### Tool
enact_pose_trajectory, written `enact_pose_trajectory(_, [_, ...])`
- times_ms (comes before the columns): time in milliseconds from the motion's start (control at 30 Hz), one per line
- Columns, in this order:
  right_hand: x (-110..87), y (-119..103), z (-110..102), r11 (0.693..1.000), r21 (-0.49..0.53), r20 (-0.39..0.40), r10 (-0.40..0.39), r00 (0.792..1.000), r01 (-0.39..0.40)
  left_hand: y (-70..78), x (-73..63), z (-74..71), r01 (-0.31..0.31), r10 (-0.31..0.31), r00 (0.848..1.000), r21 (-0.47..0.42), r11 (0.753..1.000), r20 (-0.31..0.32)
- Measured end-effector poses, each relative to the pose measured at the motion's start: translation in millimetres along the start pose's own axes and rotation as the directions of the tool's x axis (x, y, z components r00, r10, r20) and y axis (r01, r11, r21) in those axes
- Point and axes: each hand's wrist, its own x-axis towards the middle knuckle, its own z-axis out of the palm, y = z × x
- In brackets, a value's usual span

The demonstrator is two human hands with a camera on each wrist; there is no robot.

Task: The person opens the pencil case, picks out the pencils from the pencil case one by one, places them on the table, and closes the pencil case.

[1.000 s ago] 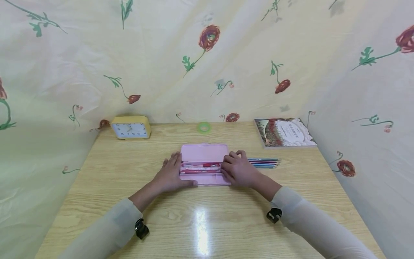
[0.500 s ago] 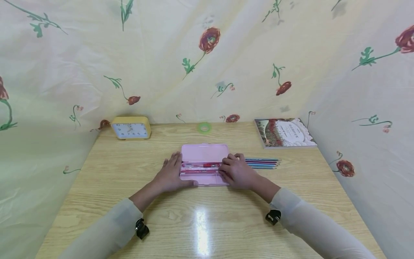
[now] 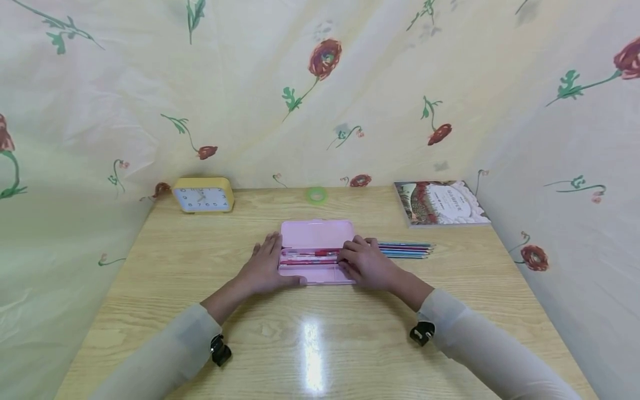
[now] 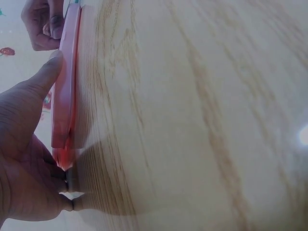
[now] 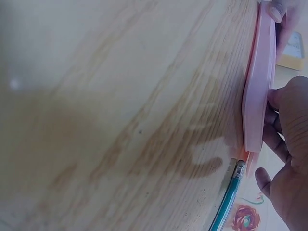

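Note:
A pink pencil case (image 3: pixel 317 234) lies open in the middle of the table, its lid laid back. Inside are a red pen (image 3: pixel 326 253) and a red pencil (image 3: pixel 306 263), among other slim items. My left hand (image 3: pixel 262 270) rests spread against the case's left end, thumb along the front edge. My right hand (image 3: pixel 369 264) is at the right end, fingers curled down into the case over the right end of the red pencil, hiding the fingertips. In the right wrist view, the right thumb touches the case wall (image 5: pixel 255 106). Several colored pencils (image 3: pixel 406 251) lie just right of the hand.
A yellow clock (image 3: pixel 204 195) stands at the back left. Green tape (image 3: pixel 316 194) lies at the back middle, and a book (image 3: pixel 441 204) at the back right. Flowered cloth (image 3: pixel 250 100) hangs behind and at both sides of the wooden table (image 3: pixel 260 344).
My right hand has shifted slightly left over the case, uncovering a little more of the colored pencils. The items inside have moved slightly. My left hand stays in place.

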Motion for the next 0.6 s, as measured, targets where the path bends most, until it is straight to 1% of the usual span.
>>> enact_pose_trajectory(233, [7.0, -4, 2, 1.0, 0.004, 0.009, -0.02, 1.0, 0.02, 2.2, -0.5, -1.6, -0.003, 0.003, 1.0, -0.007, 1.0, 0.003])
enact_pose_trajectory(500, [27.1, -24, 4, 0.992, -0.091, 0.025, -0.081, 0.996, 0.083, 0.1, 0.9, 0.4, -0.008, 0.008, 1.0, 0.0, 1.0, 0.002])
enact_pose_trajectory(600, [35.4, -31, 5, 0.989, -0.11, 0.035, -0.096, 0.995, 0.1, -1.0, 0.9, 1.1, -0.01, 0.01, 1.0, 0.001, 1.0, -0.001])
